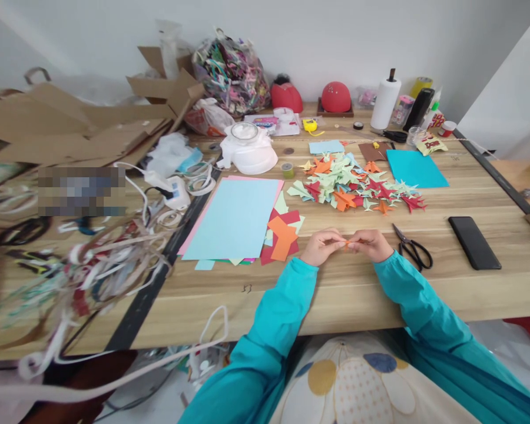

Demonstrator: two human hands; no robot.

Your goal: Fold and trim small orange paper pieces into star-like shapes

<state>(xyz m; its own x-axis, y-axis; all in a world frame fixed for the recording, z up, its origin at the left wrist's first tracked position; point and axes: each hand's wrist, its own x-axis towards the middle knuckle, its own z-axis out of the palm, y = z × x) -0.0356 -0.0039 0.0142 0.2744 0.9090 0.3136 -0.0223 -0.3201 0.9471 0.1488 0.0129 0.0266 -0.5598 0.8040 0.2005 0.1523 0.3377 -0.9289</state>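
Observation:
My left hand (321, 246) and my right hand (371, 244) meet over the wooden table (344, 291), both in teal sleeves. Their fingers pinch a small folded piece of orange paper (348, 242) between them. Just behind my hands lies a heap of folded paper shapes (357, 185) in green, orange and red. Black scissors (413, 250) lie right of my right hand. A stack of coloured paper sheets (236, 218), light blue on top, lies left of my left hand, with orange and red offcuts (283, 237) at its edge.
A black phone (474, 242) lies at the right. A teal sheet (415, 168) sits behind it. At the back stand a paper towel roll (385, 103), red rounded objects (335, 97), a white bowl (249, 154) and a bag of scraps (232, 73). Cardboard (70, 126) and tangled strips (92, 265) fill the left.

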